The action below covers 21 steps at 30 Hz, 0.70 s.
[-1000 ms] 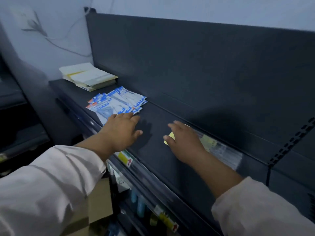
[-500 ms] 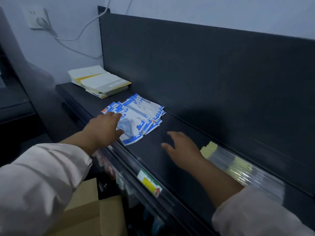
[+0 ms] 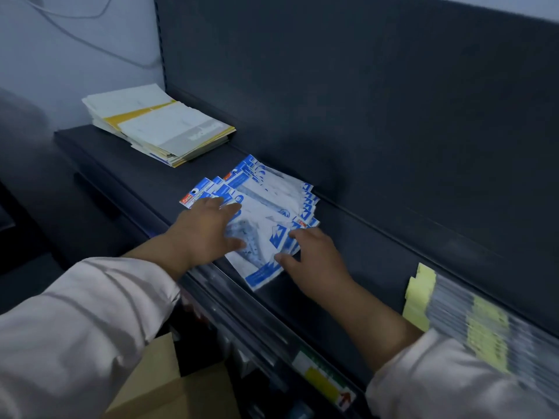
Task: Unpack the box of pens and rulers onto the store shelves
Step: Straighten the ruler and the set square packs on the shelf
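Note:
A fanned pile of blue-and-white ruler packets lies on the dark shelf. My left hand rests flat on the pile's left side, fingers spread over the packets. My right hand touches the pile's right edge with fingertips and thumb, fingers apart. Neither hand has lifted a packet. A row of clear packs with yellow labels lies on the shelf to the right, partly behind my right sleeve. The cardboard box sits low at the bottom, under my left arm.
A stack of white and yellow paper pads sits at the shelf's far left end. The shelf's dark back panel rises close behind. A price tag is on the front rail, with lower shelves below.
My right hand has moved left from the clear packs to the right edge of the ruler packets. My left hand has slid further onto the pile. The view shifted left.

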Available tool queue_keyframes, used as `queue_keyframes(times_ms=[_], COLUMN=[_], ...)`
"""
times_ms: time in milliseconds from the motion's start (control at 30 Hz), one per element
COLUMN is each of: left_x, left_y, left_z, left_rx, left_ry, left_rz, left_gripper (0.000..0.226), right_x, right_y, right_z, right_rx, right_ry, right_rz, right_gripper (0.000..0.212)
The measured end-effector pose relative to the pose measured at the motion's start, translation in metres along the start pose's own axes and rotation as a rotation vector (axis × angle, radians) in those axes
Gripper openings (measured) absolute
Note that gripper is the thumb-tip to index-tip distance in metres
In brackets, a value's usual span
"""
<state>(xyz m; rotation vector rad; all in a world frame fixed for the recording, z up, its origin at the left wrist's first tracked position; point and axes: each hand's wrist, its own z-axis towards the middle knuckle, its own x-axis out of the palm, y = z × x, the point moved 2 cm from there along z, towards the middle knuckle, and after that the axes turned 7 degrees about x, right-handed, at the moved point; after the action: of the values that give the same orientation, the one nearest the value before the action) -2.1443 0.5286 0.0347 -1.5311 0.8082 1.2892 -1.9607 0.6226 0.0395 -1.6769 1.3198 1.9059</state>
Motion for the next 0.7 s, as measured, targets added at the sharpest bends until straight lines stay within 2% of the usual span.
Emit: queue_keyframes(times_ms=[200,367,467,600,700], left_x=[0.014,0.023,0.019,0.016,0.015], left_y=[0.021,0.034,0.035,0.036,0.036], left_z=[0.016,0.017,0.019,0.023,0.024], left_rx=[-0.038,-0.118,-0.129,-0.116,-0.103], left_ry=[0.063,0.083,0.078,0.07,0.052], left_rz=[0.011,0.049,0.085,0.099,0.079], left_gripper=[0.093,0.09,0.087,0.085,0.092], right_x=[0.013,0.025,0.03,0.032,0.032], right_y=[0.012,0.014,0.015,0.021,0.027], right_z=[0.021,0.035,0.041,0.046,0.048], right_rx=[0.01,0.06,0.077,0.061,0.091], right_ry=[-0.032,0.043,0.049,-0.054,-0.059], right_rz=[-0.104,-0.165,-0.185,-0.138,-0.043], right_gripper=[0.068,0.087,0.09,0.086,0.09])
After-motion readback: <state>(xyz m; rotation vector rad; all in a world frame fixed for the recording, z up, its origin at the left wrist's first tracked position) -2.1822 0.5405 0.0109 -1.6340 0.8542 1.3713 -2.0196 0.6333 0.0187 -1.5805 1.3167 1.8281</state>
